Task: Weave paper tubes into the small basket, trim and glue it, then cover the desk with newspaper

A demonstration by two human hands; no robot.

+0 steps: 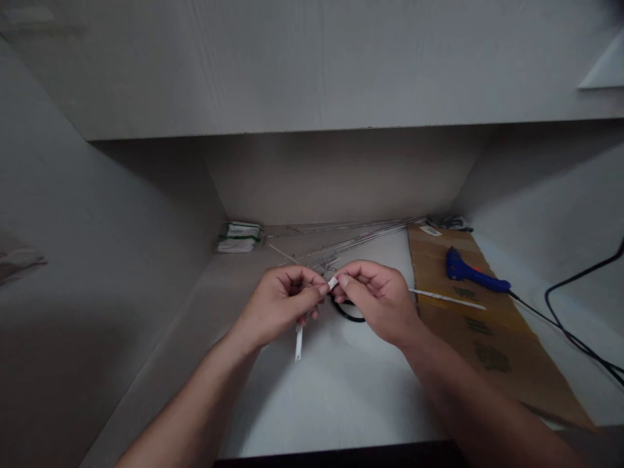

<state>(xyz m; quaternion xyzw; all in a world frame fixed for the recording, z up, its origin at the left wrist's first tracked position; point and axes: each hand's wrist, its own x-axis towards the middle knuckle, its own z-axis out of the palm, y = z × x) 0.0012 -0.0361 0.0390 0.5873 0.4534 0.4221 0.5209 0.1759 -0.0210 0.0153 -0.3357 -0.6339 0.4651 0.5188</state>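
Both hands meet above the white surface, pinching a narrow white strip (332,283) that looks like paper. My left hand (287,299) is closed, its thumb and forefinger on the strip's left side. Below its fingers hangs a white strip end (298,344); whether this is the same piece is hidden. My right hand (377,296), also closed, grips the strip from the right. A thin white stick with spiral marks (448,299) shows beyond the right hand, over the cardboard; I cannot tell if the hand holds it. A black curved loop (348,315), perhaps a scissors handle, lies beneath the hands.
Several thin sticks (361,239) lie along the back. At the back left sits a white and green packet (238,237). A blue glue gun (475,273) rests on the cardboard sheet (517,370), its black cord (570,328) trailing right. An overhanging panel (312,71) and side walls enclose the space.
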